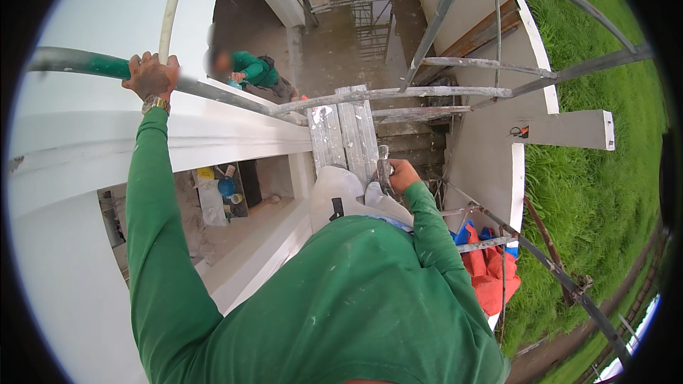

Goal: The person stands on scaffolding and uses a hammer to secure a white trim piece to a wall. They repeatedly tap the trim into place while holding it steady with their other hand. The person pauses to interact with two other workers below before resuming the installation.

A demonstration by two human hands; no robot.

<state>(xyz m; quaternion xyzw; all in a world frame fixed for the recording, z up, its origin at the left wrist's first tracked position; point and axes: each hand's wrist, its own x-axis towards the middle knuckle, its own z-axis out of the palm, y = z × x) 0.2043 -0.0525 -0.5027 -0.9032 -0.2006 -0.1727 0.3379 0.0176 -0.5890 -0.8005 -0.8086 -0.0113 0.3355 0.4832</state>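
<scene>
1. Green-sleeved chest leaned out over scaffold planks (345,135).
2. Left hand (151,75) wrapped tight around grey scaffold rail (235,96), beside a white pipe (168,21).
3. Right hand (400,174) closed on metal tool (384,171), low by the planks.
4. Probably mid-climb or bracing; next move needed a steady grip first.

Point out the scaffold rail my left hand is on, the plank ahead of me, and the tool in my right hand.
scaffold rail (78,62), head view, green-stained stretch.
plank (345,135), head view, top face.
tool (384,171), head view, metal shaft.
</scene>
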